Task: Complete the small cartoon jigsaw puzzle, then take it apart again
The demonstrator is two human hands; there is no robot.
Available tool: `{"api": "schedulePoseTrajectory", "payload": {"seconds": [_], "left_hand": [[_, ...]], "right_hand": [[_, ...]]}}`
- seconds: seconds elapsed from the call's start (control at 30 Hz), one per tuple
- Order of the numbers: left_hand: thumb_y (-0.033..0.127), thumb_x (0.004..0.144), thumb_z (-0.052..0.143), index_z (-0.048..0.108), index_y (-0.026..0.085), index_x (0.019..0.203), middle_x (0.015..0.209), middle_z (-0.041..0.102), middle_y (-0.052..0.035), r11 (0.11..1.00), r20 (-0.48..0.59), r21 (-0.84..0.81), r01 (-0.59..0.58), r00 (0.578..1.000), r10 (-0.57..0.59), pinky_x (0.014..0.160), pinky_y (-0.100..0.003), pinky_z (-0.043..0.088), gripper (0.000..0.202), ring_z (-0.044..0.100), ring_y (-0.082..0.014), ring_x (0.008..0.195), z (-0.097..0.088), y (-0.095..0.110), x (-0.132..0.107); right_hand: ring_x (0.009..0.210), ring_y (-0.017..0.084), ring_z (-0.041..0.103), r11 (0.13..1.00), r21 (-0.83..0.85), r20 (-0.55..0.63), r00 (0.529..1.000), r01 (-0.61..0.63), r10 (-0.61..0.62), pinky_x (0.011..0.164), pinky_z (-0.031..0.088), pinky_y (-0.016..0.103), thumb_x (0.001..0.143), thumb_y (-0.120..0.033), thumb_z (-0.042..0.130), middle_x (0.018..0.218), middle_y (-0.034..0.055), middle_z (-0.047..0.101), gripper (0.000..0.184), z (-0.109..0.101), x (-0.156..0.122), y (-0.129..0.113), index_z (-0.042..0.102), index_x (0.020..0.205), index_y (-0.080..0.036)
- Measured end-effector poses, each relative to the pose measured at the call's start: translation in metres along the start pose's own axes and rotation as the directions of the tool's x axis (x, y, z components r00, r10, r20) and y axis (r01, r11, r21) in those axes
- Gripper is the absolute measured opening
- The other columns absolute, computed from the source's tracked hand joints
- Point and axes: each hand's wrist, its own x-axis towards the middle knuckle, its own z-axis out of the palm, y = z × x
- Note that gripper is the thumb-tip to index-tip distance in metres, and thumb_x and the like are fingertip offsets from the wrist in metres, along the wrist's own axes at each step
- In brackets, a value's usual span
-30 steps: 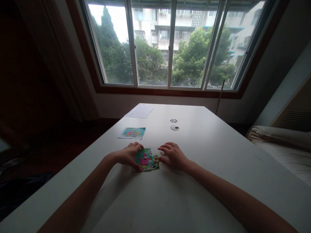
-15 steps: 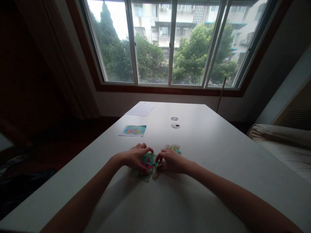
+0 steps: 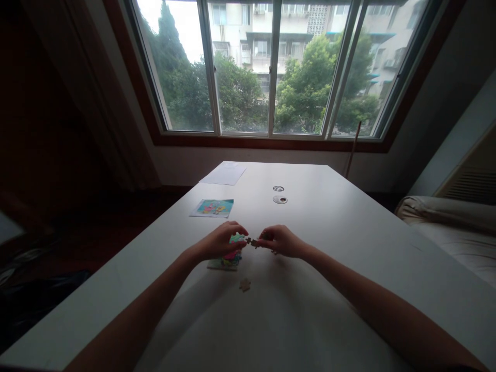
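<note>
My right hand (image 3: 282, 241) pinches a small joined bit of jigsaw puzzle (image 3: 253, 242), raised above the table with its plain brownish side partly showing. My left hand (image 3: 222, 241) is curved, thumb and fingers apart, its tips close to the left end of that bit; whether they touch it I cannot tell. Beneath and behind the left hand lies a partly joined colourful puzzle (image 3: 228, 262), much of it hidden. Nearer to me, a loose puzzle piece (image 3: 245, 284) lies brownish side up. More pieces are mostly hidden behind my right hand.
A picture sheet with cartoon figures (image 3: 212, 207) lies beyond my left hand, and a pale paper (image 3: 223, 173) farther back. Two round black-and-white items (image 3: 279, 199) rest on the far part of the white table (image 3: 329, 310). A padded seat (image 3: 445, 222) stands at right.
Both hands have risen and moved slightly away from me. The right hand has lifted the puzzle bit off the table. The left hand has loosened from the puzzle, uncovering the loose piece.
</note>
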Motion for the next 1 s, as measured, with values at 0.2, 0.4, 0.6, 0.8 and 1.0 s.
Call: {"api": "schedulePoseTrajectory", "payload": {"seconds": [0.2, 0.4, 0.6, 0.8, 1.0], "left_hand": [[0.029, 0.078, 0.050, 0.062, 0.014, 0.085, 0.069, 0.062, -0.0018, 0.966, -0.066, -0.254, 0.035, 0.996, -0.054, 0.059, -0.020, 0.041, 0.021, 0.054, -0.0115, 0.062, 0.019, 0.015, 0.011], [0.027, 0.075, 0.053, 0.064, 0.015, 0.079, 0.065, 0.062, -0.0005, 0.979, -0.182, -0.194, 0.065, 0.978, -0.101, 0.057, -0.020, 0.040, 0.017, 0.054, -0.0110, 0.059, 0.039, 0.020, 0.016], [0.033, 0.076, 0.052, 0.063, 0.016, 0.078, 0.064, 0.062, 0.0006, 0.972, -0.249, -0.186, 0.146, 0.950, -0.190, 0.054, -0.019, 0.038, 0.020, 0.053, -0.0105, 0.057, 0.051, 0.028, 0.020], [0.032, 0.076, 0.052, 0.063, 0.017, 0.073, 0.062, 0.061, 0.0010, 0.973, -0.300, -0.118, 0.198, 0.927, -0.225, 0.053, -0.020, 0.038, 0.019, 0.051, -0.0097, 0.053, 0.056, 0.024, 0.021], [0.032, 0.073, 0.056, 0.063, 0.017, 0.076, 0.062, 0.061, 0.0008, 0.973, -0.284, -0.114, 0.203, 0.931, -0.227, 0.054, -0.020, 0.039, 0.017, 0.053, -0.0110, 0.055, 0.057, 0.018, 0.021]], "right_hand": [[0.051, 0.008, 0.043, 0.998, 0.046, 0.002, 0.999, -0.035, 0.035, 0.047, 0.032, 0.019, 0.074, -0.047, 0.052, 0.058, 0.0006, 0.055, 0.038, -0.012, 0.000, 0.003, 0.064, 0.075, -0.011], [0.050, 0.008, 0.042, 0.999, 0.001, 0.035, 0.998, -0.054, 0.054, 0.045, 0.030, 0.018, 0.072, -0.049, 0.053, 0.056, 0.0002, 0.054, 0.040, -0.023, 0.000, 0.008, 0.065, 0.073, -0.011], [0.051, 0.008, 0.043, 0.999, 0.038, 0.098, 0.995, -0.039, 0.035, 0.046, 0.031, 0.019, 0.073, -0.045, 0.053, 0.057, 0.0003, 0.055, 0.037, -0.025, 0.000, 0.013, 0.066, 0.081, -0.012], [0.056, 0.009, 0.050, 0.998, -0.019, 0.073, 0.995, -0.059, 0.061, 0.051, 0.035, 0.019, 0.069, -0.033, 0.060, 0.065, 0.0017, 0.060, 0.028, -0.025, 0.001, 0.014, 0.066, 0.089, -0.014], [0.056, 0.011, 0.052, 0.991, 0.043, -0.006, 0.992, -0.126, 0.126, 0.050, 0.037, 0.020, 0.064, -0.032, 0.065, 0.063, 0.0019, 0.061, 0.025, -0.021, 0.003, 0.027, 0.064, 0.081, -0.013]]}}
